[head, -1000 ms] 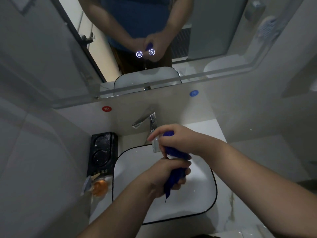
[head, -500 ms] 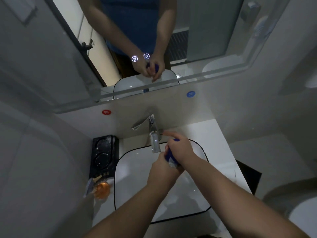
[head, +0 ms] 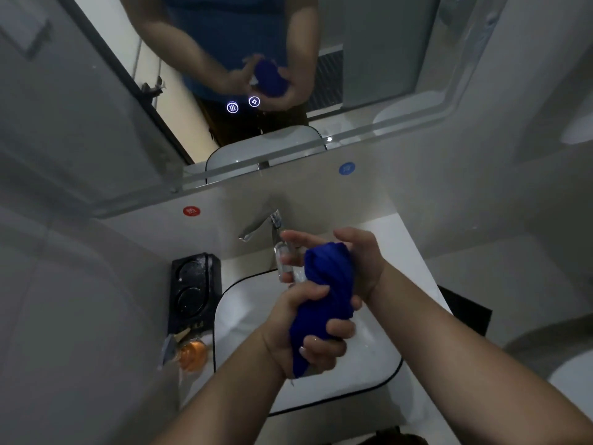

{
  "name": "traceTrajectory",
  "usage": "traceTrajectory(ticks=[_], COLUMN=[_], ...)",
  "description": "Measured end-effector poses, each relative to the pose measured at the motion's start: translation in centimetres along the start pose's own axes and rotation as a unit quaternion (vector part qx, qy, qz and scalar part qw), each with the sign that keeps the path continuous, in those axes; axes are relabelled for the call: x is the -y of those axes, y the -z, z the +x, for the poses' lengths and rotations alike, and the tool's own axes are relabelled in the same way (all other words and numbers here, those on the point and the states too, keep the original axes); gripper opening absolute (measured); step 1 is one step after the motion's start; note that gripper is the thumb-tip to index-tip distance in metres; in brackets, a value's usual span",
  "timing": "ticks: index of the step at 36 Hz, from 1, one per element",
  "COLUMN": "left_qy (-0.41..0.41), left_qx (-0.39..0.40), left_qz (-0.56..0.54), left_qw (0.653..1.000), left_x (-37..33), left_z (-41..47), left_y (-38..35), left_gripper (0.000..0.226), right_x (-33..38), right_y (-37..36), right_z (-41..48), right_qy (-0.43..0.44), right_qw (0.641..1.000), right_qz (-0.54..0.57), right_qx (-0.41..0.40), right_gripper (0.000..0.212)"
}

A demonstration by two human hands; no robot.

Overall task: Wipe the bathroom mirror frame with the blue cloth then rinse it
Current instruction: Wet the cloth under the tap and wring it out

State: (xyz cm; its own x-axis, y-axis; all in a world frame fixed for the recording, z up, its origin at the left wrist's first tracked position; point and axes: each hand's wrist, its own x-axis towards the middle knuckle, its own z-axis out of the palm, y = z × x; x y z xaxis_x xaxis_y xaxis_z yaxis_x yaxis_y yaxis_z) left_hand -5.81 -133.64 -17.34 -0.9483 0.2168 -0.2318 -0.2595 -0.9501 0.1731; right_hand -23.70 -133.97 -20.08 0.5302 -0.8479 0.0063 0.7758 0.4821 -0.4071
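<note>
The blue cloth is bunched and twisted above the white sink basin. My left hand is clenched round its lower end. My right hand cups its upper end from behind, fingers stretched out towards the chrome tap. The mirror with its pale frame hangs above and reflects both hands and the cloth.
A black soap tray and an orange item sit on the counter left of the basin. Red and blue stickers mark the wall. A white toilet stands at the right edge.
Both hands have pulled back from under the tap spout. The cloth, tightly covered by the hands before, now shows as a thick twisted bundle between them.
</note>
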Motion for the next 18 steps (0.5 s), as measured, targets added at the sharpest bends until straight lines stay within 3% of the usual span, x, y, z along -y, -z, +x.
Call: traceTrajectory(ticks=[6,9,11,15,18], left_qy=[-0.036,-0.055,-0.059,-0.053,-0.049], left_qx=[0.057,0.079,0.067,-0.061,-0.195], left_qz=[-0.027,0.015,0.043,0.111,0.214], left_qw=[0.997,0.995,0.995,0.991,0.956], left_x=[1.5,1.8,1.7,1.0,0.7], left_z=[0.5,-0.1,-0.9,-2.8,-3.3], left_y=[0.8,1.0,1.0,0.9,0.4], left_gripper=[0.046,0.046,0.042,0.033,0.038], right_x=[-1.0,-1.3,-1.1,-0.6,-0.8], right_y=[-1.5,-2.7,-3.9,-6.4,-7.5], right_z=[1.5,1.3,1.1,0.6,0.4], right_qy=[-0.006,-0.014,-0.017,-0.013,-0.032], right_qw=[0.997,0.999,0.996,0.961,0.933], right_qz=[-0.033,-0.032,-0.086,-0.219,-0.284], right_qx=[0.075,0.04,-0.03,-0.171,-0.22], right_gripper=[0.074,0.058,0.05,0.037,0.033])
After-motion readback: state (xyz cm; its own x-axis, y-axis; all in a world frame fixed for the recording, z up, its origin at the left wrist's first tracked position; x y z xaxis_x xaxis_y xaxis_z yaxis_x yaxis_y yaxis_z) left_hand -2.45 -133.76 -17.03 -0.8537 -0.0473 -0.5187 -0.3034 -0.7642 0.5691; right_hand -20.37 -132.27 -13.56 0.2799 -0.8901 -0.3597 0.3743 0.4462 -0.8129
